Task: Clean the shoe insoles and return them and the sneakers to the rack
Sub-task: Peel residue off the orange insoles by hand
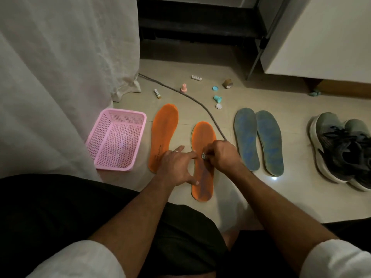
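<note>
Pale tile floor (251, 197) carries two orange insoles (163, 133), two blue insoles (259, 139) and two sneakers (345, 149). On the nearer orange insole (203, 137), the left hand (176, 167) presses with spread fingers while the right hand (222, 155) pinches a small pale object. A pink basket (116, 139) sits beside a curtain (60, 77); a grey cord (180, 93) crosses among small caps.

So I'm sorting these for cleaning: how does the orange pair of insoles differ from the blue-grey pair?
The orange insoles lie staggered and apart; the blue-grey insoles lie level, side by side. The left hand and right hand are on one orange insole; the blue-grey pair is untouched. Both pairs lie flat on the tiled floor.
</note>
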